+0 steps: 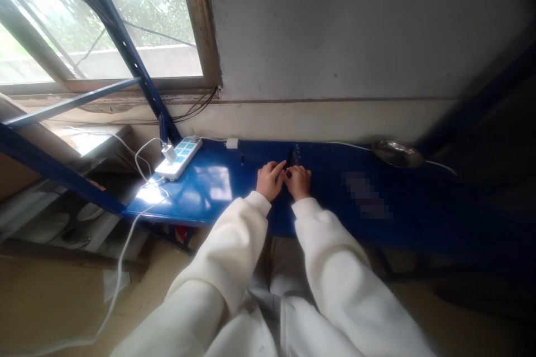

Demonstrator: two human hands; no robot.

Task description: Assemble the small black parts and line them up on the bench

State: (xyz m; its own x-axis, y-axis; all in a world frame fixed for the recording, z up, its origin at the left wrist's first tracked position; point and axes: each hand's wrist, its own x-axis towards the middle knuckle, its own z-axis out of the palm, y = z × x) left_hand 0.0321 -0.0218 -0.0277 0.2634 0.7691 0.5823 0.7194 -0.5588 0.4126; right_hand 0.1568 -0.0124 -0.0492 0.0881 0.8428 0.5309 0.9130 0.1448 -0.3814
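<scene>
Left hand, right hand together at fingertips; could not tell if grip clamped anything. Dark slim object lay just beyond, twelve o'clock, axis twelve-to-six.

The person wears a white top with long, loose sleeves. The left sleeve is big and puffy, with soft folds and a deep crease near the elbow. The right sleeve is puffy too, with soft bumps and grey shadows in the cloth. Both get thin at the far end, where the left cuff and the right cuff fit snugly, white like the rest. The front of the top is white at the near edge. Past it, the trousers look greyish in the shade
</scene>
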